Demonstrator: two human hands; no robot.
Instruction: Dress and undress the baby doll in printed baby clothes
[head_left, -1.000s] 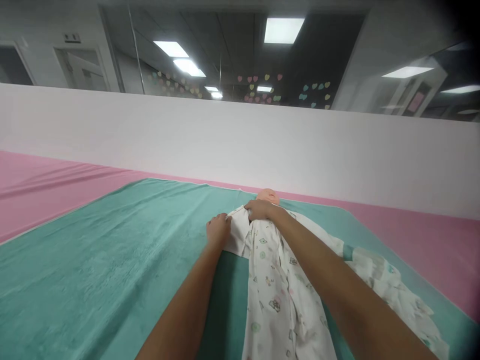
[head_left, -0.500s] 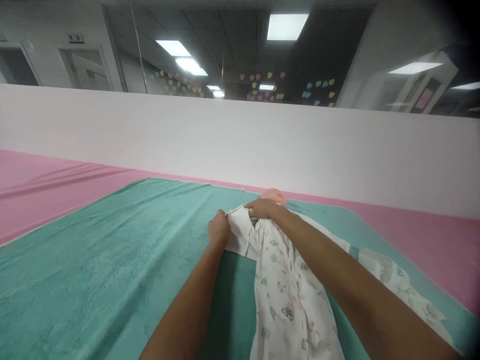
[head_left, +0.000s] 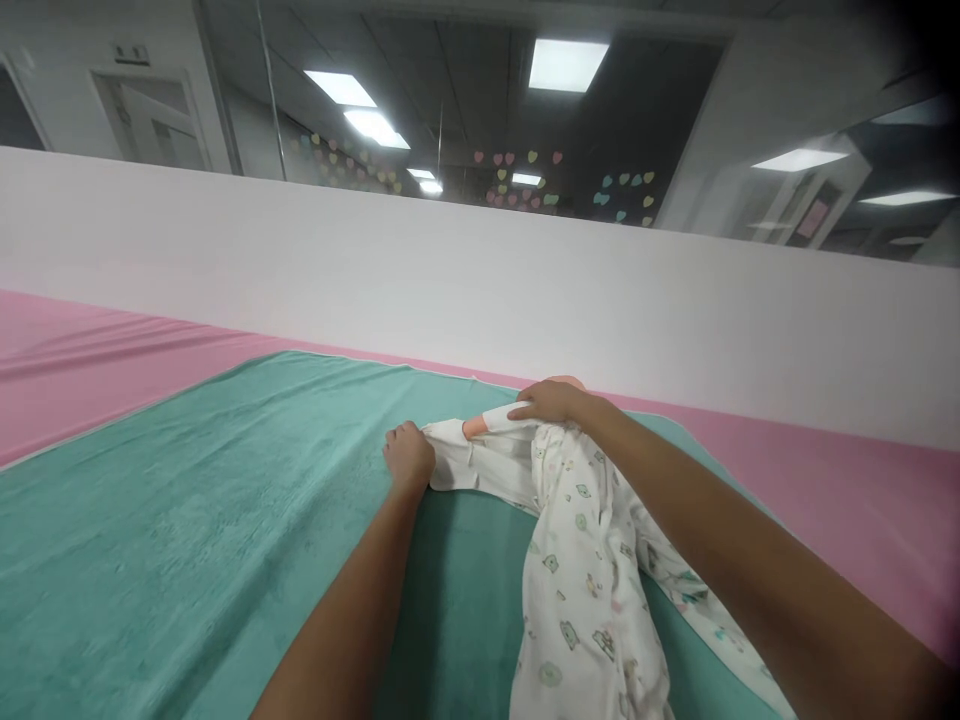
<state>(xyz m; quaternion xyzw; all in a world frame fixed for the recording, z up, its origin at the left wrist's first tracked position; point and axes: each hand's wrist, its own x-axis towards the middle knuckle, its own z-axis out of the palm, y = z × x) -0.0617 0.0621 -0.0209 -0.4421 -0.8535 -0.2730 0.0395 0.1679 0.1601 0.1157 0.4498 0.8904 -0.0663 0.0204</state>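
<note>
Baby suit (head_left: 581,570), white with a small scattered print, lies at five o'clock from the middle of the view on a green blanket (head_left: 225,500), its upper part drawn out sideways between two bare hands. At half past seven, the left hand (head_left: 409,455) is curled closed on the outer end of a plain white sleeve (head_left: 450,455). The right hand (head_left: 551,400), near four o'clock, is half closed, fingers bent around white cloth just beside a peach head (head_left: 566,381), apparently a doll's and mostly hidden. Between the hands, a short strip of peach arm (head_left: 475,428) shows amid the white.

The step in hand looks like working sleeve and arm past each other, one hand steadying the upper end. The next move seems to call for a steady hold there and a gentle, straight pull toward nine o'clock, without bunching the cloth.

No brand or label is readable on the suit. At twelve o'clock, heart stickers (head_left: 510,158) dot dark glass (head_left: 465,110), spelling nothing legible; at ten, a small sign (head_left: 131,54) above a door (head_left: 161,140) is too tiny to read.
</note>
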